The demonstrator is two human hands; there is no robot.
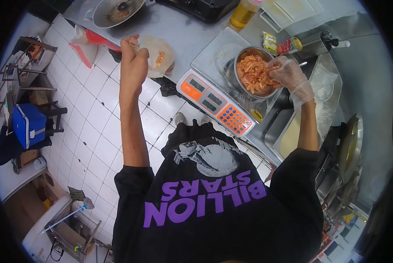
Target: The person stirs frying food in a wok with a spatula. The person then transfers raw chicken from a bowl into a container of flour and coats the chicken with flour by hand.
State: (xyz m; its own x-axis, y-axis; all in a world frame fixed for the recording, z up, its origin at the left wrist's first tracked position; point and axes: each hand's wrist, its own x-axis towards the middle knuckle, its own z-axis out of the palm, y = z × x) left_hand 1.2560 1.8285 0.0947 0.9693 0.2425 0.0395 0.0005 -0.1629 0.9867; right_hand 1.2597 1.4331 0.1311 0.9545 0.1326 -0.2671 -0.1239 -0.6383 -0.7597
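Note:
My left hand (134, 63) is bare and closed on the rim of a thin clear plastic bag (166, 49), held over the front edge of the metal table. A few pieces of orange-coated meat (160, 58) lie inside this bag. Over on the right, my right hand (290, 76) wears a clear plastic glove. Its fingertips are pinched on marinated meat (253, 72) at the right side of a metal bowl (240, 83). Under the bowl is the plate of an orange-and-white digital scale (214, 104); the fingers partly hide what they grip.
A pan (101, 16) sits at the back left of the steel table (170, 30). Behind the bowl stand a bottle of yellow liquid (244, 14), a can (288, 45) and a yellow packet (269, 43). Metal trays (277, 125) adjoin on the right, one holding white powder.

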